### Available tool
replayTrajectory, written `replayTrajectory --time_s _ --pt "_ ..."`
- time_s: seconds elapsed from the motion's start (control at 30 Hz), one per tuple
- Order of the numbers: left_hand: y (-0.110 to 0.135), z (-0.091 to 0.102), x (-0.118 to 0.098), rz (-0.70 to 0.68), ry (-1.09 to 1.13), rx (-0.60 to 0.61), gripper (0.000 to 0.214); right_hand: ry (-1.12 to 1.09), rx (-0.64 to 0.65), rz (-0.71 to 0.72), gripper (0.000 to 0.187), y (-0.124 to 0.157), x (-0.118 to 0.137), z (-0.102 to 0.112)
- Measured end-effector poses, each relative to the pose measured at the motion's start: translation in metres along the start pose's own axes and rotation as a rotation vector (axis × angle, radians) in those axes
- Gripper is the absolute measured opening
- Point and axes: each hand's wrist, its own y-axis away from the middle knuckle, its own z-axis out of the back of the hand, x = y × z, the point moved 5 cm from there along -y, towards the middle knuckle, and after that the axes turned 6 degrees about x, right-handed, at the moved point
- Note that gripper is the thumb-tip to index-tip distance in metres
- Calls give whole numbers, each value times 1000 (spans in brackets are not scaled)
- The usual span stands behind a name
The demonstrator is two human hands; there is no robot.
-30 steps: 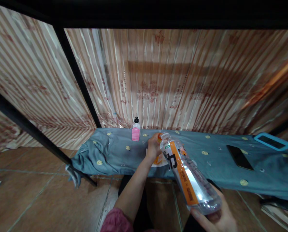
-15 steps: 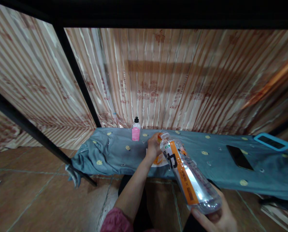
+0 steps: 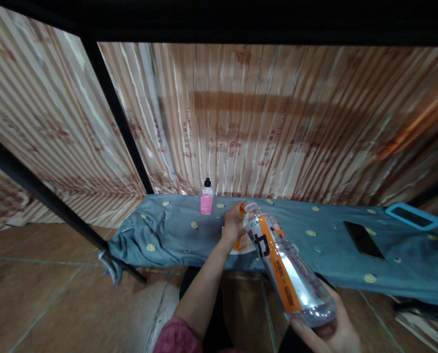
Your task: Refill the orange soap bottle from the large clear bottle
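Note:
My right hand (image 3: 332,326) grips the base of a large clear plastic bottle (image 3: 287,267) with an orange and silver label. The bottle is tilted, its mouth pointing up and away to the left. Close to that mouth, my left hand (image 3: 234,223) is closed around an orange see-through object (image 3: 242,211), mostly hidden by the fingers and the bottle. More orange shows below this hand, above something white (image 3: 237,252) on the cloth. Whether the bottle's mouth touches the orange object, I cannot tell.
A pink-labelled bottle with a black cap (image 3: 206,198) stands on the blue-grey cloth (image 3: 175,240). A black phone (image 3: 364,239) and a blue-framed object (image 3: 413,216) lie at the right. Black metal posts (image 3: 118,113) rise at the left, a striped curtain (image 3: 233,117) behind.

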Motion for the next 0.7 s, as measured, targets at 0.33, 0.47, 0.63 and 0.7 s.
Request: replayTrajectory --time_s 0.33,0.47,0.63,0.7 --pt "0 1 0 -1 9 -12 15 -40 18 8 85 -1 -6 -2" --pt "0 1 0 -9 17 -5 15 -34 16 24 84 -1 -6 -2" --pt "0 1 0 8 16 -7 17 -44 17 16 84 -1 -6 -2" --pt "0 1 0 9 25 -10 18 -46 17 15 84 -2 -7 -1"
